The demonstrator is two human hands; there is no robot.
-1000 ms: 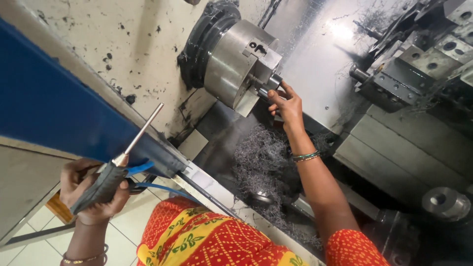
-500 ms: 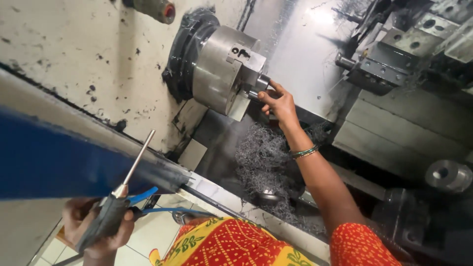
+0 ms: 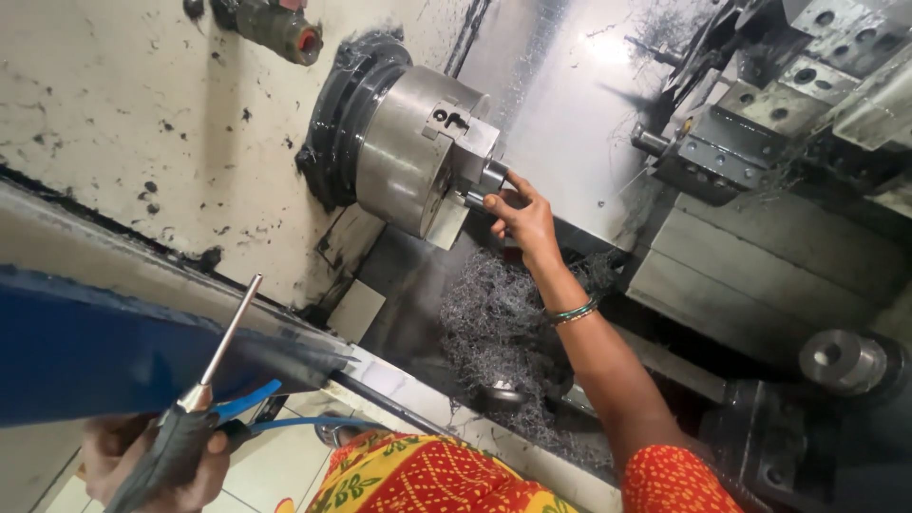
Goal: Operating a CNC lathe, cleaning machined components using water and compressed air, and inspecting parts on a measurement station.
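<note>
My right hand point(image 3: 521, 218) reaches into a lathe and its fingers close around a small metal workpiece point(image 3: 492, 178) sticking out of the steel chuck point(image 3: 408, 152). A green bangle sits on that wrist. My left hand point(image 3: 157, 458), low at the left, grips a black air blow gun point(image 3: 204, 394) with a long thin metal nozzle pointing up and a blue trigger and hose. The gun is outside the machine, near the blue door edge point(image 3: 114, 351).
A heap of curled metal swarf point(image 3: 494, 323) lies under the chuck. The tool turret point(image 3: 750, 133) with holders stands at the right. A round metal part point(image 3: 841, 359) sits at the lower right. The stained cream machine wall point(image 3: 142, 104) fills the left.
The view has shifted, so the chuck sits lower and more central. My right hand stays at the chuck. My left hand with the blow gun has dropped lower in the frame.
</note>
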